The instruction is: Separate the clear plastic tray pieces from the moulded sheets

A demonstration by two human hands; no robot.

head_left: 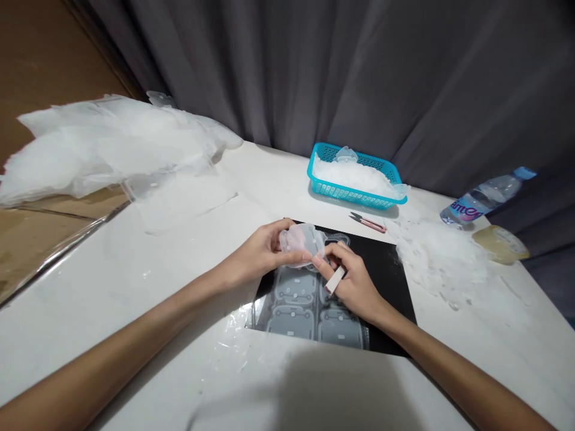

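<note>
My left hand (274, 246) pinches a translucent, frosted plastic piece (302, 239) with rounded outlines between thumb and fingers, raised over a black mat (386, 281). My right hand (353, 275) is closed around a slim white stick-like tool (335, 279). Its thumb and forefinger meet the right edge of the plastic piece; the tool's far end is hidden by the fingers. Beneath both hands, a clear sheet of moulded rounded-square shapes (294, 320) lies on the mat, partly covered by my right hand.
A blue basket (354, 194) full of translucent pieces stands at the back, with pink-handled thread snips (368, 222) before it. Plastic scraps (444, 254), a water bottle (485, 197) and a yellowish container (501, 244) are on the right. Stacked translucent sheets (112, 143) fill the left.
</note>
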